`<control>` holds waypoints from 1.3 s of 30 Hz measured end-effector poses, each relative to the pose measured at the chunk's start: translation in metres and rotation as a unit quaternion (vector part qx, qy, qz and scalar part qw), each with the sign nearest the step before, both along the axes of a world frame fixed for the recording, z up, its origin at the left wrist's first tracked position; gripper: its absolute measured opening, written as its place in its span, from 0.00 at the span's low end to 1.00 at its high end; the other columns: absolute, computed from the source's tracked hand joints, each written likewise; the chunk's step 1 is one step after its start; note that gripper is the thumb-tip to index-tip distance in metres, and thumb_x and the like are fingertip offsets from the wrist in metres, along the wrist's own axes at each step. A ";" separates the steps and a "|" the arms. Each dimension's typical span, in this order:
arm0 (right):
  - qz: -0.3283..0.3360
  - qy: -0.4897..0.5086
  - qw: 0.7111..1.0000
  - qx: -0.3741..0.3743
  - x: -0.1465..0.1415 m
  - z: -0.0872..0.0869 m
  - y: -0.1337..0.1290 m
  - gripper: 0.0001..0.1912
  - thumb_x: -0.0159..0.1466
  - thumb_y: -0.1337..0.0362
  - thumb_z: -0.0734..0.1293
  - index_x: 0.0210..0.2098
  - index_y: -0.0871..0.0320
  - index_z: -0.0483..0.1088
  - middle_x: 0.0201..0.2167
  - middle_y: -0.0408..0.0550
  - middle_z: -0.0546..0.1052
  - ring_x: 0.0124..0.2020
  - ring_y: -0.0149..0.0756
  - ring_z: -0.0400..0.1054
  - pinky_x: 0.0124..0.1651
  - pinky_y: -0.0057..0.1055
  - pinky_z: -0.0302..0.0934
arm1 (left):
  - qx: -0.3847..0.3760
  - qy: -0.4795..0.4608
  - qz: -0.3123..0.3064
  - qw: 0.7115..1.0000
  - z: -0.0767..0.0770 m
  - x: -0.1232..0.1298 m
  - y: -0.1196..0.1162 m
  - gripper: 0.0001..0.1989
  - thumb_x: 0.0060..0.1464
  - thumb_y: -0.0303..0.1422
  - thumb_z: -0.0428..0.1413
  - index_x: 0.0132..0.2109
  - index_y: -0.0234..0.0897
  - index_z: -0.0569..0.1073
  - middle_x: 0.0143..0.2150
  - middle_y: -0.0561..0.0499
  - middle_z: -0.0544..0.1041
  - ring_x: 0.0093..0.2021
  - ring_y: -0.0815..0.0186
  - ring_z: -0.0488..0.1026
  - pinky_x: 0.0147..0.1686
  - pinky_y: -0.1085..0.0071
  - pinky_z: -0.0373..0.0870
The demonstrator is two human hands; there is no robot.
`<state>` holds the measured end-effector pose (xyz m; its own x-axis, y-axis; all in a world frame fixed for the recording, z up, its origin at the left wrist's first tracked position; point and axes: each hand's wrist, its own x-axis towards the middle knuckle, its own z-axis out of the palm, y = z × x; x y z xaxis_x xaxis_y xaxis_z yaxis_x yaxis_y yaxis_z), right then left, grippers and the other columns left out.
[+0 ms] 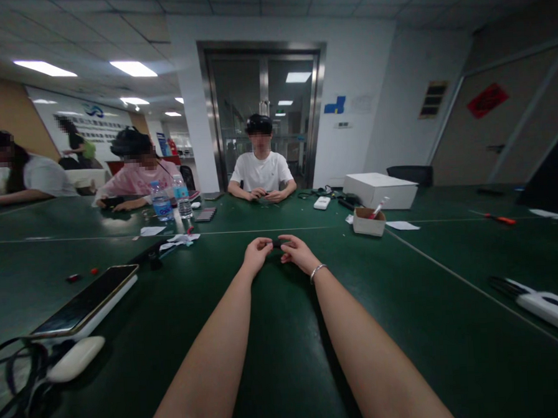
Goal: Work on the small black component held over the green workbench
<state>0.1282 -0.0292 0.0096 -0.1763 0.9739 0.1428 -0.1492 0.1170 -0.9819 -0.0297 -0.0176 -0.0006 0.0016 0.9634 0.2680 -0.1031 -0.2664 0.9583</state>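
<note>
Both my arms reach forward over the green table (287,358). Between my fingertips is a small dark object (276,244), too small and dim to name. My left hand (257,255) pinches its left end with thumb and forefinger. On the other side, my right hand (299,254) has its fingers bent around the right end, and a silver bangle (318,272) circles that wrist. The object appears held just above the tabletop, and my fingers cover part of it.
A phone (90,300) lies on a white box at left, beside a white case (76,359) and cables. Ahead are water bottles (161,204), a small open carton (369,223) and a white box (379,190). White-handled tool (553,310) at right. Co-workers sit opposite and left.
</note>
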 end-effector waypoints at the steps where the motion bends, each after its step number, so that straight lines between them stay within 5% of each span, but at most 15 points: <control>1: -0.004 0.002 1.000 -0.004 0.000 0.000 0.000 0.16 0.60 0.72 0.65 0.48 0.57 0.65 0.31 0.42 0.73 0.17 0.23 0.68 0.23 0.25 0.69 | 0.001 -0.001 0.001 1.000 0.000 0.000 0.000 0.09 0.45 0.28 0.62 0.37 0.33 0.74 0.32 0.47 0.75 0.35 0.65 0.74 0.44 0.61 0.70; 6: -0.024 -0.017 0.999 -0.029 -0.001 0.000 0.003 0.11 0.64 0.64 0.64 0.45 0.62 0.65 0.24 0.43 0.73 0.15 0.24 0.66 0.20 0.24 0.67 | 0.003 -0.002 -0.001 1.000 0.000 0.000 0.000 0.11 0.44 0.29 0.63 0.37 0.33 0.74 0.33 0.46 0.76 0.36 0.64 0.74 0.44 0.61 0.70; 12: 0.002 -0.001 1.000 -0.005 0.001 0.000 0.001 0.16 0.61 0.71 0.65 0.48 0.57 0.65 0.32 0.43 0.74 0.17 0.22 0.67 0.23 0.24 0.69 | 0.005 0.002 0.003 1.000 -0.002 -0.001 0.002 0.11 0.44 0.30 0.62 0.38 0.33 0.74 0.33 0.47 0.76 0.35 0.65 0.74 0.43 0.62 0.71; 19: -0.006 -0.009 1.000 -0.022 0.000 0.001 0.000 0.10 0.64 0.67 0.64 0.45 0.62 0.66 0.24 0.43 0.73 0.16 0.24 0.67 0.23 0.24 0.68 | -0.001 0.010 -0.008 1.000 -0.004 -0.002 0.004 0.12 0.44 0.30 0.63 0.38 0.33 0.74 0.34 0.47 0.76 0.36 0.65 0.74 0.43 0.63 0.71; 31: 0.000 0.029 0.999 -0.018 0.002 0.002 -0.003 0.14 0.60 0.77 0.62 0.43 0.59 0.67 0.29 0.40 0.68 0.18 0.22 0.68 0.24 0.24 0.69 | 0.050 0.100 -0.002 0.994 -0.003 -0.002 0.002 0.12 0.43 0.28 0.62 0.39 0.34 0.76 0.39 0.44 0.78 0.40 0.62 0.75 0.47 0.62 0.68; 39: -0.028 0.020 0.999 -0.034 0.001 0.000 0.001 0.10 0.63 0.65 0.65 0.43 0.61 0.66 0.24 0.41 0.72 0.16 0.25 0.68 0.23 0.25 0.69 | 0.053 0.109 0.011 0.993 -0.002 -0.002 0.001 0.11 0.44 0.30 0.62 0.38 0.35 0.77 0.38 0.44 0.78 0.39 0.61 0.74 0.46 0.61 0.68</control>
